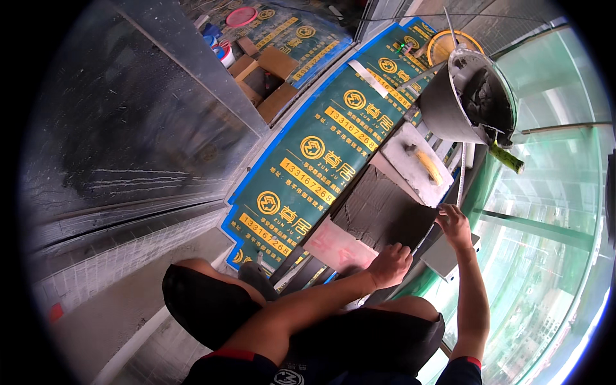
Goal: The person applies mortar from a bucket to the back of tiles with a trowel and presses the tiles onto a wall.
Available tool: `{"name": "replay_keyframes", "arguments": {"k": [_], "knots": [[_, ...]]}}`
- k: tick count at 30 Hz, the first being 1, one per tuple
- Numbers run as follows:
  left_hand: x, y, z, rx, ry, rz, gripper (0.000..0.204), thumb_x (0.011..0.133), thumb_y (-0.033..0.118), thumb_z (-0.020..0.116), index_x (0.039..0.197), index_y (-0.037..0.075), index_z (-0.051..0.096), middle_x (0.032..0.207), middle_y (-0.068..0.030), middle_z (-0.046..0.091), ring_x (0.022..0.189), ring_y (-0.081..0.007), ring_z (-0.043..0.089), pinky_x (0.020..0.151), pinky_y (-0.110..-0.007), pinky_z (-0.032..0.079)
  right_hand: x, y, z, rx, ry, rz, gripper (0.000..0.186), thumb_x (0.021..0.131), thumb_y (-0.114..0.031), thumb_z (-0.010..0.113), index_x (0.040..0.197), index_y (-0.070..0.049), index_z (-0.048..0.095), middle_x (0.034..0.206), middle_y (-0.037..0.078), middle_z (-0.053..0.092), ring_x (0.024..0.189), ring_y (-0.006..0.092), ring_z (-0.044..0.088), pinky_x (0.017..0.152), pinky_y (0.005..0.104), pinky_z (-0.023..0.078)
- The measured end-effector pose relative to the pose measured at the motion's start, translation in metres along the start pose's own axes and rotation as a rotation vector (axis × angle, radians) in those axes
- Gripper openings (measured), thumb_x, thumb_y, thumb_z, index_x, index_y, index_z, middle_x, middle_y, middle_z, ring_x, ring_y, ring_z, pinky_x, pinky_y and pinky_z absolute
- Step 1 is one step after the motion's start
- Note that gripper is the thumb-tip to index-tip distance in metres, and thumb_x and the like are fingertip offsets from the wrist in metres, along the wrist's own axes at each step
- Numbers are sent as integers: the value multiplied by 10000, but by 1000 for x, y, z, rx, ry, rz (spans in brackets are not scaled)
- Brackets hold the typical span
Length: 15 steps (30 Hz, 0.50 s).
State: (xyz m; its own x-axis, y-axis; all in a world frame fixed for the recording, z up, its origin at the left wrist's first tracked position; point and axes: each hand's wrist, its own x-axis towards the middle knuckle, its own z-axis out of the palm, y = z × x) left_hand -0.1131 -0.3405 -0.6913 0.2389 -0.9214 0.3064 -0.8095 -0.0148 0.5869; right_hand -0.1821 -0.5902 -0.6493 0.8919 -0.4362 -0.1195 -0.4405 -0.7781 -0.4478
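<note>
A tile coated with dark grey ridged mortar (385, 205) lies on the work surface in front of me. My left hand (390, 264) has its fingers curled at the near edge of this tile. My right hand (452, 224) grips its right corner. Left of my left hand is a pale board with faint red marks (330, 244). Beyond the coated tile lies a pale slab (401, 151), with a yellow-handled float (427, 165) on it. A large bucket (449, 112) of grey mortar stands farther off, with a green-handled tool (504, 156) at its rim.
Green printed floor protection sheeting (282, 186) runs beside the work. Cardboard boxes (276, 90), a white pail (224, 56) and a pink lid (241, 17) lie at upper left. A yellow ring-rimmed tub (439, 43) is at back. A dark panel (128, 141) borders the left, green-tinted glazing (545, 224) the right.
</note>
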Motion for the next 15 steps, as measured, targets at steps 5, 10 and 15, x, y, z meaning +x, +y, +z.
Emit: {"name": "replay_keyframes", "arguments": {"k": [5, 10, 15], "knots": [[18, -7, -51, -28, 5, 6, 148, 695, 174, 687, 762, 93, 583, 851, -75, 492, 820, -252, 526, 688, -361, 450, 34, -21, -39, -145, -128, -184, 289, 782, -111, 789, 1038, -107, 656, 930, 83, 676, 862, 293, 694, 734, 393, 566], [20, -10, -148, 26, 21, -62, 121, 726, 142, 661, 772, 89, 563, 856, -77, 495, 827, -257, 531, 698, -380, 462, 58, -89, -88, -177, -86, -372, 229, 802, -186, 769, 968, -99, 637, 846, 78, 633, 789, 296, 659, 686, 404, 541], [17, 9, -286, 81, -15, -143, 126, 724, 110, 675, 768, 90, 558, 842, -69, 491, 829, -244, 539, 717, -372, 465, 42, -181, -157, -166, -11, -456, 187, 815, -177, 756, 932, -93, 636, 799, 64, 601, 718, 264, 639, 652, 375, 533]]}}
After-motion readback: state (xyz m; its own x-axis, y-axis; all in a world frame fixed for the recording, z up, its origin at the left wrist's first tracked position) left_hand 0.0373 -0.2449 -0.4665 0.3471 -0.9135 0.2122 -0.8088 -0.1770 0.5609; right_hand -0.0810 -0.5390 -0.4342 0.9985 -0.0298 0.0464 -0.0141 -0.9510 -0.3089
